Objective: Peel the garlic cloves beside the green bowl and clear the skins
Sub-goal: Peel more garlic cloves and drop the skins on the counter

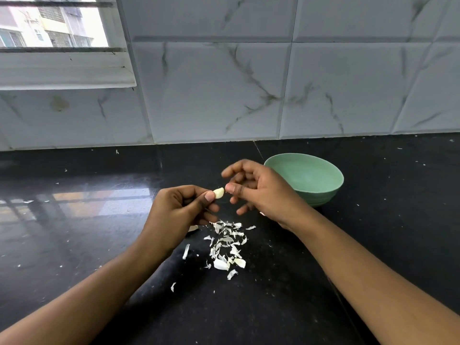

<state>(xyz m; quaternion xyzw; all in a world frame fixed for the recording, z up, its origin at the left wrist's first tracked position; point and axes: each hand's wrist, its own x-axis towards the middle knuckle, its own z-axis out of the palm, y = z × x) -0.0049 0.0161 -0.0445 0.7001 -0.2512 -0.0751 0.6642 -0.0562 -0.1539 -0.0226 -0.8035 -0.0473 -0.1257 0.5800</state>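
Clove (219, 192) pale, smooth; skins (227, 245) papery

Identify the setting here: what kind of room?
Most likely a home kitchen: a polished black stone countertop, marble-look wall tiles behind it, and a garlic clove held above a pile of skins beside a green bowl.

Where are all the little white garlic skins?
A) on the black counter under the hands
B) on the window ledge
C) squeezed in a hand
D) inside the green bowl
A: the garlic skins lie loose on the black counter, below the garlic clove that the left hand pinches; the green bowl shows none inside.
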